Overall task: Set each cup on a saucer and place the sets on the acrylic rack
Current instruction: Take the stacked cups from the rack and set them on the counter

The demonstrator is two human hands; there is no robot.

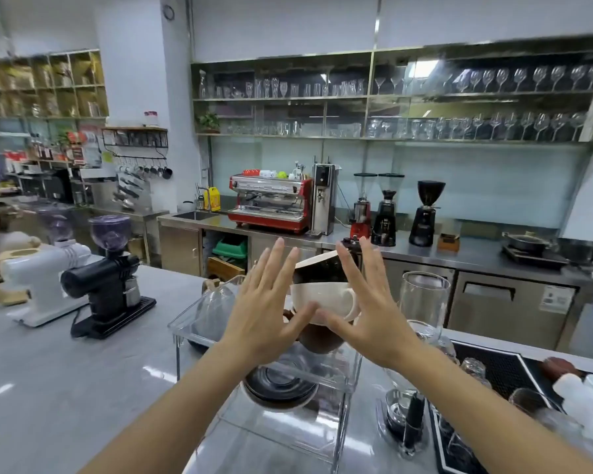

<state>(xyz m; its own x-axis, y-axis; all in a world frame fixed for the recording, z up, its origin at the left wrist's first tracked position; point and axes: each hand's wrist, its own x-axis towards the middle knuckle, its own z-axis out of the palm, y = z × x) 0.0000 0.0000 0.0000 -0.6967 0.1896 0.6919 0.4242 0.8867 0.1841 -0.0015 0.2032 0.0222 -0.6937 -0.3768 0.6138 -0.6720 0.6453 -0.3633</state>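
A clear acrylic rack (pixel 189 316) stands on the grey counter in front of me. On its top level a cream cup (pixel 322 297) rests on a brown saucer (pixel 319 338). Under the top shelf lies a dark saucer (pixel 278 388) with a pale rim. My left hand (pixel 267 309) and my right hand (pixel 367 309) hover over the rack on either side of the cream cup, fingers spread, thumbs almost meeting in front of it, nothing held. Whether the thumbs touch the cup is unclear. A dark box-like thing with a cream top (pixel 319 268) shows just behind the cup.
A black grinder (pixel 110 285) and a white grinder (pixel 45 275) stand on the counter to the left. A tall glass vessel (pixel 423 295) rises right of the rack. A black bar mat (pixel 493 367) with glasses lies at the right. A red espresso machine (pixel 271 205) sits on the back counter.
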